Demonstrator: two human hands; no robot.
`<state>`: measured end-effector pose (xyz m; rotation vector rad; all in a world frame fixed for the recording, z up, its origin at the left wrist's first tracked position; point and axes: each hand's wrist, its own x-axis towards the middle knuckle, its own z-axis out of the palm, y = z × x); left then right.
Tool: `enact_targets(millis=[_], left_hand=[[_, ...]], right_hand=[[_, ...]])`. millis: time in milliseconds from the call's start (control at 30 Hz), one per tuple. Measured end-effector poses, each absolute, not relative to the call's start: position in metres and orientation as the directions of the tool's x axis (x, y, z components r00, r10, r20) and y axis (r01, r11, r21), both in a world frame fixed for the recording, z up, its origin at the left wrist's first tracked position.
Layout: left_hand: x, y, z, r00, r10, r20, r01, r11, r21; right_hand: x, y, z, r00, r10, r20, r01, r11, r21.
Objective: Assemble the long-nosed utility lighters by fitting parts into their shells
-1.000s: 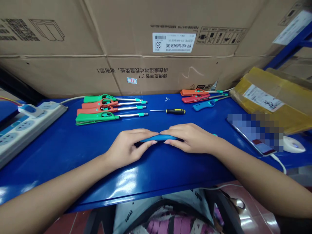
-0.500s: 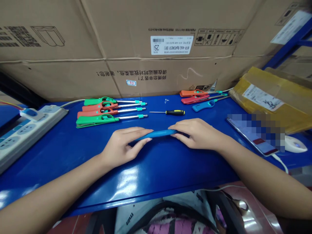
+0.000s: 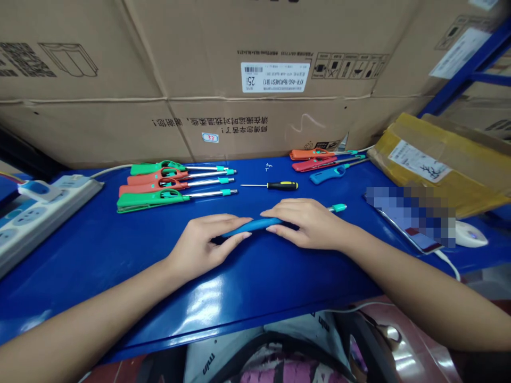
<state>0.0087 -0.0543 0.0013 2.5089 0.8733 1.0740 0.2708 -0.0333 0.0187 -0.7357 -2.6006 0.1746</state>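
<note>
A blue long-necked lighter is held level just over the blue table, between both hands. My left hand pinches its left end between thumb and fingers. Closer to its neck, my right hand grips the body, thumb below and fingers above. The lighter's teal tip pokes out past the right hand; the trigger area is hidden behind that hand. Beyond the hands lies a black and yellow screwdriver, its shaft pointing left.
Several green and orange lighters lie in a row at left. Orange, red and blue lighters lie at back right. A power strip is far left. A phone, a white mouse and a yellow-taped parcel are at right; cardboard stands behind.
The right hand has tilted and shifted slightly left with the lighter, so the teal tip now shows beyond it. The view has turned a little to the right.
</note>
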Motion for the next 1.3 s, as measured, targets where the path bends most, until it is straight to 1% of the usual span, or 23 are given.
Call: enact_targets(millis=[67,133,233,367,433,500,600,667,800,933,1000,1067,1167,1300], left_hand=[[0.011,-0.054,-0.001,0.578,0.578,0.576,0.375,-0.815,0.442],[0.013,-0.055,-0.002,0.583,0.561,0.588,0.354,-0.826,0.438],[0.015,-0.057,-0.002,0.530,0.614,0.585,0.402,-0.789,0.464],[0.014,-0.057,0.001,0.464,0.699,0.544,0.460,-0.715,0.526],[0.014,-0.057,0.002,0.465,0.710,0.529,0.462,-0.704,0.539],[0.013,-0.058,0.003,0.497,0.681,0.537,0.442,-0.732,0.519],[0.014,-0.061,0.003,0.529,0.630,0.568,0.406,-0.776,0.483],[0.014,-0.063,0.004,0.519,0.620,0.588,0.402,-0.784,0.473],[0.016,-0.061,0.005,0.484,0.645,0.591,0.421,-0.764,0.489],[0.015,-0.057,0.004,0.466,0.738,0.488,0.459,-0.673,0.580],[0.015,-0.056,0.003,0.472,0.771,0.426,0.464,-0.629,0.624],[0.014,-0.056,0.003,0.463,0.789,0.404,0.457,-0.603,0.654],[0.012,-0.055,0.003,0.409,0.802,0.436,0.448,-0.593,0.669],[0.011,-0.054,0.003,0.361,0.802,0.476,0.423,-0.596,0.683]], right_hand=[[0.265,-0.035,0.014,-0.800,0.492,0.343,0.441,0.870,-0.221],[0.261,-0.037,0.010,-0.812,0.485,0.324,0.430,0.873,-0.229],[0.260,-0.037,0.008,-0.795,0.513,0.325,0.441,0.856,-0.272],[0.265,-0.036,0.011,-0.765,0.549,0.337,0.457,0.831,-0.317],[0.265,-0.036,0.013,-0.760,0.575,0.302,0.475,0.810,-0.345],[0.264,-0.037,0.014,-0.773,0.582,0.253,0.486,0.799,-0.354],[0.261,-0.038,0.014,-0.805,0.556,0.206,0.481,0.815,-0.324],[0.260,-0.037,0.013,-0.807,0.549,0.219,0.481,0.826,-0.294],[0.262,-0.034,0.013,-0.787,0.532,0.311,0.473,0.845,-0.250],[0.263,-0.032,0.013,-0.773,0.520,0.364,0.463,0.854,-0.238],[0.264,-0.031,0.013,-0.765,0.540,0.351,0.481,0.842,-0.247],[0.265,-0.031,0.013,-0.760,0.572,0.309,0.507,0.819,-0.269],[0.267,-0.032,0.017,-0.728,0.645,0.232,0.573,0.758,-0.311],[0.273,-0.030,0.024,-0.631,0.759,0.157,0.668,0.635,-0.387]])
